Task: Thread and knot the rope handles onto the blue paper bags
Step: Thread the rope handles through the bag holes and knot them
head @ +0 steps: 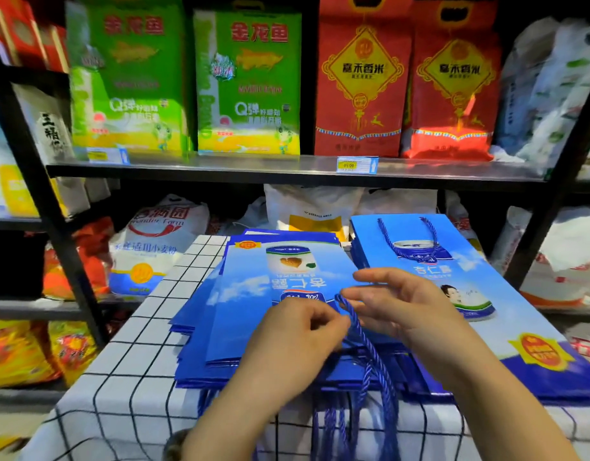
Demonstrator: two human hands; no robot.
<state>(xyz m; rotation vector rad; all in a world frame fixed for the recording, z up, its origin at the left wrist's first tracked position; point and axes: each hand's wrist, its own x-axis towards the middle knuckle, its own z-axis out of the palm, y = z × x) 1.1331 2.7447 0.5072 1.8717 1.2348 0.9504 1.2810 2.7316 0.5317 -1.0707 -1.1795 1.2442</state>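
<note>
A stack of flat blue paper bags [253, 294] lies on the checked table in front of me. A twisted blue rope [366, 347] rises from the stack's near edge to my hands. My left hand [297, 341] pinches the rope with curled fingers just left of its top end. My right hand [403, 304] pinches the rope's looped end between thumb and fingertips, directly above the top bag. Several more blue ropes [330, 424] hang over the table's front edge. To the right lies a second stack of blue bags [486, 294]; its top bag carries a fitted rope handle [407, 239].
The table has a white cloth with a black grid [127, 367]. Behind it stands a black metal shelf [287, 169] with green and red rice bags above and flour sacks [157, 241] below. Shelf uprights flank the table left and right.
</note>
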